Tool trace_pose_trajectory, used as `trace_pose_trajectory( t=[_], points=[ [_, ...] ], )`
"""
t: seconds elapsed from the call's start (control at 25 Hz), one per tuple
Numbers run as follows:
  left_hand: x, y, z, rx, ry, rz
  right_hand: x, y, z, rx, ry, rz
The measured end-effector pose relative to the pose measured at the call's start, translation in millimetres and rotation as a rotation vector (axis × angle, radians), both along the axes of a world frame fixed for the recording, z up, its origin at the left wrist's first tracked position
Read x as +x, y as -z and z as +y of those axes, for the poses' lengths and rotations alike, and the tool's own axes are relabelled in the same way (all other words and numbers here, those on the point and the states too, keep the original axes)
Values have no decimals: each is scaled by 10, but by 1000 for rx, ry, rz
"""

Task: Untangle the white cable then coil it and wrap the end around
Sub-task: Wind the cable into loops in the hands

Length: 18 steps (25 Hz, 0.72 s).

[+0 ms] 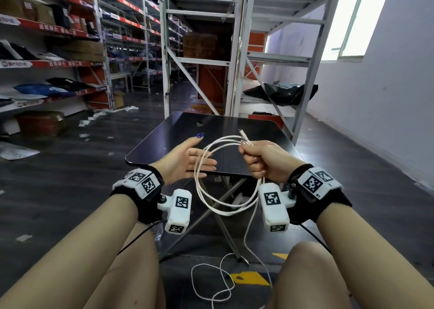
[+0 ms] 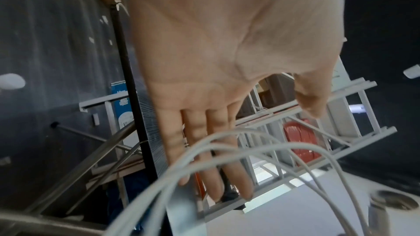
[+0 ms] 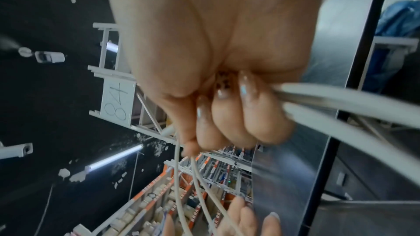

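The right hand (image 1: 260,160) clenches the white cable (image 1: 218,205) coil while its loose tail hangs floorward, nearer the flat, released left hand (image 1: 185,161) (fingers through the loops).

1. Small dark folding table (image 1: 234,130) stands before me; one small round object (image 1: 199,123) lies near its far edge.
2. Dark floor (image 1: 70,179): the white cable's (image 1: 211,283) loose tail lies looped between my knees.

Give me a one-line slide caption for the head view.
Right hand grips white cable loops above black table; left hand open beside them, tail trailing to floor.
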State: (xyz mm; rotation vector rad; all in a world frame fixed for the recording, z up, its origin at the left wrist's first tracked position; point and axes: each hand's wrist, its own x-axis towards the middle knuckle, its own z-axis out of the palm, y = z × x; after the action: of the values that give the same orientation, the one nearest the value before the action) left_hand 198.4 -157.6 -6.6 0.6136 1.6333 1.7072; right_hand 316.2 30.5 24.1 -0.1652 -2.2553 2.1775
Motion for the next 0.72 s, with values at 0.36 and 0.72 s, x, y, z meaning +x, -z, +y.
trace_pose_trajectory(
  t=[0.36, 0.72],
  points=[
    [131, -87, 226, -19, 42, 184, 4, 74, -6, 77, -90, -85],
    [119, -86, 212, 85, -71, 178, -4, 3, -51, 109, -117, -60]
  ],
)
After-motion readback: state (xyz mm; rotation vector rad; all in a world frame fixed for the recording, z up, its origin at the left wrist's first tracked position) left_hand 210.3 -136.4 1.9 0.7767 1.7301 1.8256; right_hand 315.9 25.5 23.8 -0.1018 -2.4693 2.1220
